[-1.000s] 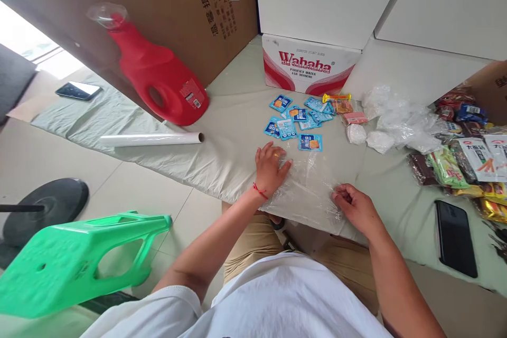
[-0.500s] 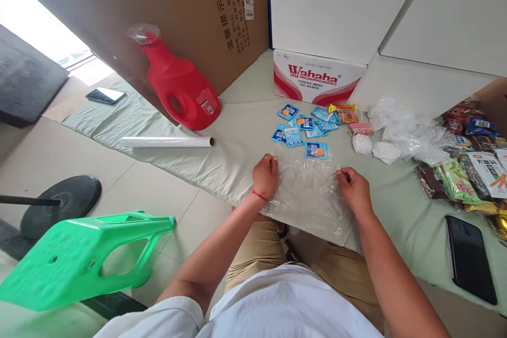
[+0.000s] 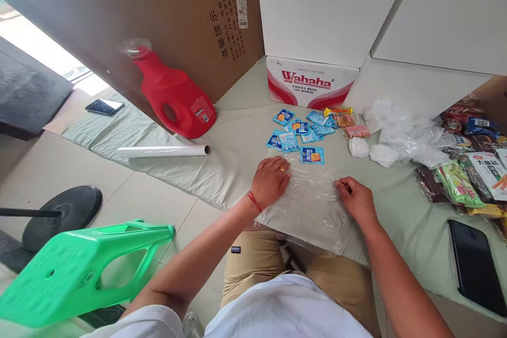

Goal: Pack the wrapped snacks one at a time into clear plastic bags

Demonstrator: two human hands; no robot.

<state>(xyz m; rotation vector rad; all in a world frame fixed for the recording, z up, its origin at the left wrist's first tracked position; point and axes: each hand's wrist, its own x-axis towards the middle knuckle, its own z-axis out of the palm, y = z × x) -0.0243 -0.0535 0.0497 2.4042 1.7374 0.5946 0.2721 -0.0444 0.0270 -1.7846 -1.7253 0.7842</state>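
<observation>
The right grip [image 3: 356, 202] is closed in a pinch on the upper right edge of the clear film [image 3: 307, 208], at the film's two o'clock. The left grip [image 3: 271, 182] is unclenched, palm down with fingers extended, resting on the film at its ten o'clock. The film lies spread on the surface [image 3: 241, 121] between the two grips, creased, its near edge at the surface's edge. Clock directions following are from the film's centre. Blue packets [image 3: 312, 156] lie at twelve o'clock, the nearest just beyond the film; the Wahaha carton [image 3: 311, 83] stands behind them. White bundles [image 3: 404, 132] lie at two o'clock. The dark phone [image 3: 477, 266] lies between three and four. The white roll [image 3: 164, 151] lies between nine and ten; the red jug [image 3: 176, 100] is at ten.
</observation>
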